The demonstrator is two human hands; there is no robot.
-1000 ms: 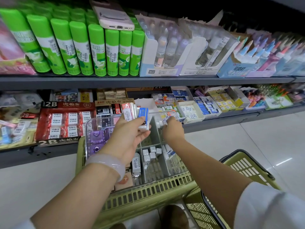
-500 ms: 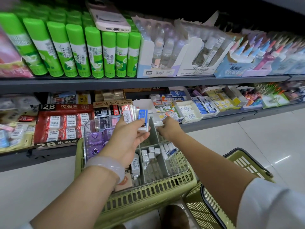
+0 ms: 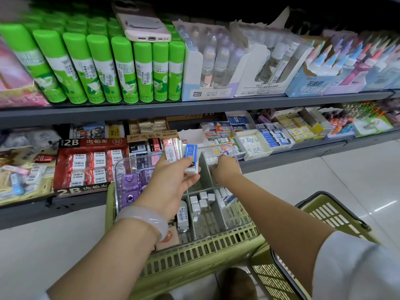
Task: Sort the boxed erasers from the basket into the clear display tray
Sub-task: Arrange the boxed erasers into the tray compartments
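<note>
The left hand (image 3: 171,180) is raised over the clear display tray (image 3: 233,221), its fingers curled round a small stack of boxed erasers (image 3: 181,154); the front one is blue and white, and the thumb presses across it. A pale bangle (image 3: 145,219) sits on that wrist.

The right hand (image 3: 225,169) reaches into the far right compartment of the tray, on the other side of a grey divider (image 3: 204,172) from the left hand. Its fingers curl downward by some small white erasers, but they are turned away from the camera, so I cannot tell whether they hold anything.

The tray rests on top of a green basket (image 3: 194,254). Its left compartment holds purple packets (image 3: 129,185), the middle ones hold small white cubes (image 3: 201,200) and a grey-white boxed eraser standing on end (image 3: 183,215), and the right one has more white and blue erasers (image 3: 224,194).

A second green basket (image 3: 333,215) stands on the floor to the right. Behind, the lower shelf carries red 2B eraser packs (image 3: 91,163), and the upper shelf a row of green glue sticks (image 3: 104,68) with a pink phone (image 3: 142,22) lying on top
</note>
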